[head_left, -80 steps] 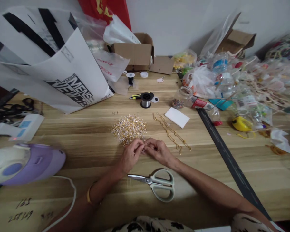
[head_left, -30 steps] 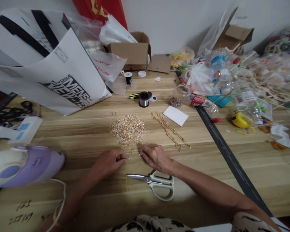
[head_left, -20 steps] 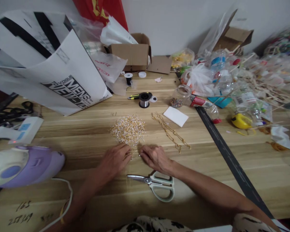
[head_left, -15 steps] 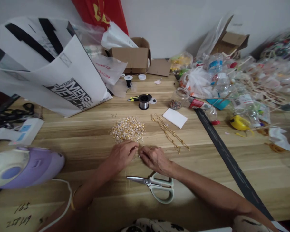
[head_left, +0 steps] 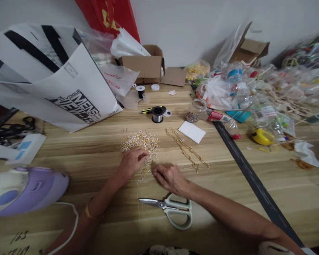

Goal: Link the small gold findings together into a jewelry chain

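A heap of small gold and silver jewellery pieces [head_left: 140,140] lies in the middle of the table. At its near edge is my left hand [head_left: 133,162], fingers curled and closed; whatever may be between the fingertips is hidden. Just right of it, my right hand [head_left: 171,179] rests low on the table, thumb and fingers pinching the end of a thin chain [head_left: 145,179]. The chain's loose part, with small gold and silver rings, trails leftward on the wood. Below my right hand lie scissors [head_left: 172,205] with pale green handles, blades slightly apart.
Gold chains [head_left: 186,150] lie to the right, beside a white card [head_left: 191,131]. A wire spool [head_left: 157,115], a cutter and a jar of beads [head_left: 195,110] stand farther back. A large white bag [head_left: 85,88] and a purple appliance [head_left: 42,191] occupy the left; plastic bottles crowd the right.
My left hand has moved away from my right fingertips, up and left to the heap. The chain with its rings now shows between the hands. My right hand keeps its pinch.
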`<state>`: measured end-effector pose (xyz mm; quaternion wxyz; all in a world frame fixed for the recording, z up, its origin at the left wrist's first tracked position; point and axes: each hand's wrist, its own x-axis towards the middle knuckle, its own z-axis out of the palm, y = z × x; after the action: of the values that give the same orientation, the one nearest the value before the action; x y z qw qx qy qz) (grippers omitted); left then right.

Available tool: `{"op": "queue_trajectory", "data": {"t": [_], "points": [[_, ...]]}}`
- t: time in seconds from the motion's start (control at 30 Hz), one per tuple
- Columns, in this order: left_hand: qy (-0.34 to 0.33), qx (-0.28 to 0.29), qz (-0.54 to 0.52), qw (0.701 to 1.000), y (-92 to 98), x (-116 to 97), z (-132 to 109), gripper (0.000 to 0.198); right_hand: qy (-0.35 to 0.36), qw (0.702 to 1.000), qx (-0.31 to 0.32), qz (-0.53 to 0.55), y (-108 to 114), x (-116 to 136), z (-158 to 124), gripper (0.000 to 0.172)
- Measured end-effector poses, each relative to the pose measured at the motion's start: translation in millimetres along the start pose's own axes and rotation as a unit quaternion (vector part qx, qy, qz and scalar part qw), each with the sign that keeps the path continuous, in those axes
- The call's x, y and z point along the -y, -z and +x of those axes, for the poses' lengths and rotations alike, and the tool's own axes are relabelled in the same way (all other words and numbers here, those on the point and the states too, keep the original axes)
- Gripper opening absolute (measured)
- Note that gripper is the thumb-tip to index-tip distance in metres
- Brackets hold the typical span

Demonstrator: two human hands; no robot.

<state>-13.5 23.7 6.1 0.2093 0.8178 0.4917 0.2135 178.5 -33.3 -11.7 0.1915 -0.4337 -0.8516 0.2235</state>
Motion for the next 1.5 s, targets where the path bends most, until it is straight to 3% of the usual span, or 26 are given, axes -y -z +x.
{"op": "queue_trajectory", "data": {"t": [0.17, 0.5, 0.87, 1.1, 1.37, 1.5], "points": [[-0.064, 0.002, 0.065, 0.996, 0.1, 2, -2, 0.012, -0.005, 1.000, -0.002, 0.001, -4, -2, 0, 0.013], [-0.027, -0.069, 0.034, 0.997, -0.7, 13, 3, 0.012, -0.004, 1.000, -0.004, 0.006, -4, -3, 0, 0.012], [-0.083, -0.047, 0.040, 0.995, -7.4, 6, 4, 0.012, -0.001, 1.000, 0.001, 0.008, -1, -2, 0, 0.013], [-0.158, 0.029, 0.103, 0.982, -5.7, -9, 2, 0.018, 0.015, 1.000, -0.006, -0.008, -3, -4, 0, 0.013], [-0.118, -0.056, 0.056, 0.990, -1.8, 13, 7, 0.014, 0.007, 1.000, 0.001, -0.003, -2, -3, 0, 0.010], [-0.095, -0.061, 0.082, 0.990, -2.3, 15, 8, 0.020, 0.003, 1.000, 0.003, -0.009, -2, -3, 0, 0.011]]}}
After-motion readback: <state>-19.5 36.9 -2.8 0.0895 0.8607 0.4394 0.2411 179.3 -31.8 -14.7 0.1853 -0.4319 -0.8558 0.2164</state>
